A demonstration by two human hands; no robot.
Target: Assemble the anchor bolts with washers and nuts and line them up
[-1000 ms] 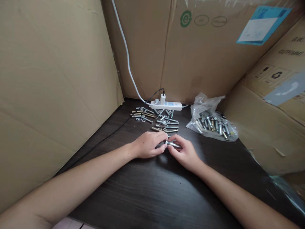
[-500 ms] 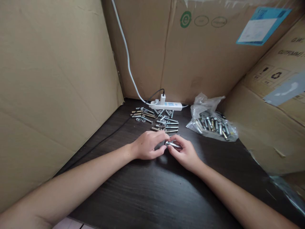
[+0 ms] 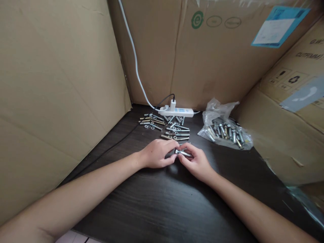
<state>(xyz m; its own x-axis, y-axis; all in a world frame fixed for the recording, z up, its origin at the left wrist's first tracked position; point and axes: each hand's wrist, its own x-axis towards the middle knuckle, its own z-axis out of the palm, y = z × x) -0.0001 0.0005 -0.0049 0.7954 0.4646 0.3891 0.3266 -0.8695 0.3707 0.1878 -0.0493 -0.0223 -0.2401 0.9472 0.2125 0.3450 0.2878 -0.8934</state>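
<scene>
Both hands meet over the middle of a dark wooden table [image 3: 162,202]. My right hand [image 3: 196,162] grips a silver anchor bolt [image 3: 184,153] that lies roughly level, pointing left. My left hand [image 3: 158,153] pinches the bolt's left end, where a nut or washer sits, between thumb and fingertips. Just beyond the hands lies a loose spread of bolts, sleeves and washers [image 3: 165,127].
A clear plastic bag of more bolts [image 3: 225,131] lies at the back right. A white power strip [image 3: 177,111] with a white cable and a black cable sits against the back box. Tall cardboard boxes [image 3: 58,84] wall in the table on the left, back and right.
Hardly anything moved. My left fingers shifted slightly on the bolt's end while the right hand kept the bolt still.
</scene>
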